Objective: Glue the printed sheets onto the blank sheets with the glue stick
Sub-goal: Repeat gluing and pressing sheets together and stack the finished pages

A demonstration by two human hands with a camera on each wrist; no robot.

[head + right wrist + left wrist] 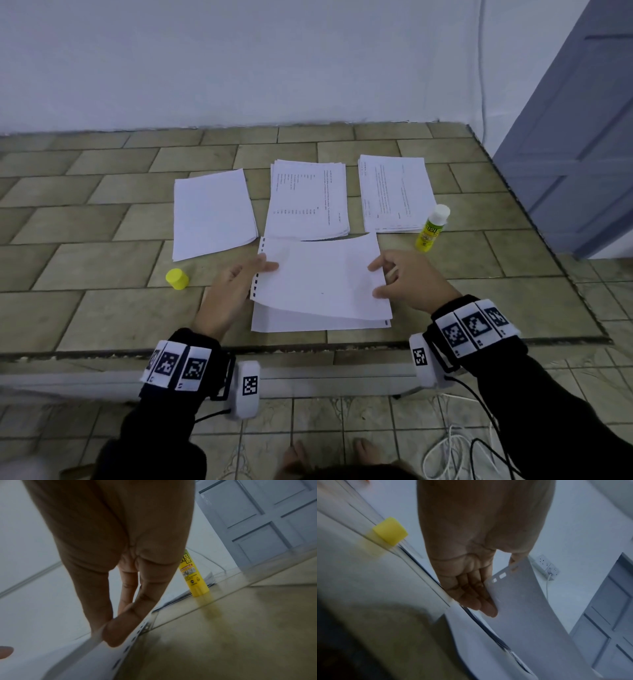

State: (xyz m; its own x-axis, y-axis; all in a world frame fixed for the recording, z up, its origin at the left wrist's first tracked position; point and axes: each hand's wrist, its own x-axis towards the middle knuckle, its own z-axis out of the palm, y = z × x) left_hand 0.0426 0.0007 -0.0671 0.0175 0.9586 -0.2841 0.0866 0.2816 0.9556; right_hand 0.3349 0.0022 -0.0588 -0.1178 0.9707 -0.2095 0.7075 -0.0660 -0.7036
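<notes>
Both hands hold one white sheet (322,277) with punched holes along its edges, lifted slightly above another sheet (308,324) lying near the table's front edge. My left hand (265,266) pinches the left edge, thumb on top and fingers underneath (481,601). My right hand (378,278) pinches the right edge between thumb and fingers (116,631). The held sheet's upper face looks blank. The uncapped glue stick (431,228) stands upright at the right, by a printed stack (394,192). Its yellow cap (177,278) lies to the left of my left hand.
Farther back lie a blank stack (212,212) on the left and a second printed stack (308,198) in the middle. The tiled table (85,308) ends just before my wrists. A grey door (582,154) stands at the right; cables trail on the floor.
</notes>
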